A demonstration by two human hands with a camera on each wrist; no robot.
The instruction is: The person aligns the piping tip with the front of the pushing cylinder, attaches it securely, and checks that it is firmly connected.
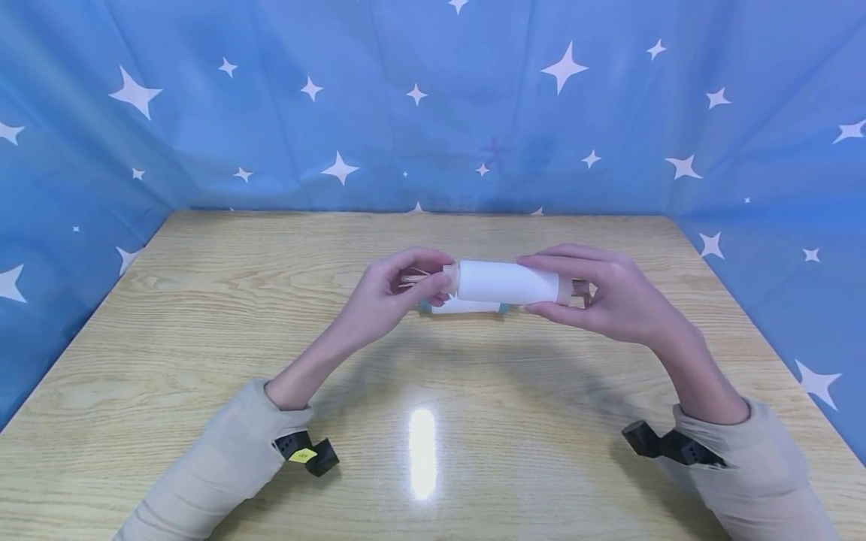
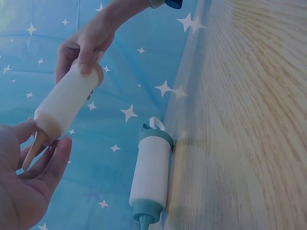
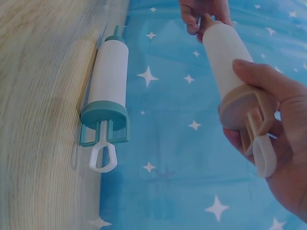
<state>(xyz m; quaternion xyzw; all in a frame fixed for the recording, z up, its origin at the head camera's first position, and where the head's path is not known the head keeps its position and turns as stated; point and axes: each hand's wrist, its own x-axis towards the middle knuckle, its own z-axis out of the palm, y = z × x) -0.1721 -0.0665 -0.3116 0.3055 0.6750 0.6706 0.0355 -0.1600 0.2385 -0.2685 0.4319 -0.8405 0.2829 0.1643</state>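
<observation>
A white-barrelled syringe (image 1: 507,282) with tan end pieces is held level above the table between both hands. My left hand (image 1: 389,293) grips its nozzle end at the tan collar; the left wrist view shows fingers and thumb around the tapered nozzle (image 2: 32,152). My right hand (image 1: 619,304) holds the other end, its thumb on the barrel near the tan flange. Beyond that flange, a white plunger loop (image 3: 265,155) sticks out beside the right palm. A second white syringe (image 3: 109,72) with teal ends lies on the table, partly hidden in the head view.
The wood-grain table (image 1: 203,338) extends around the hands. A blue curtain (image 1: 419,128) with white stars hangs behind it and along both sides. A light reflection shines on the tabletop near the front. Black wrist cameras sit on both sleeves.
</observation>
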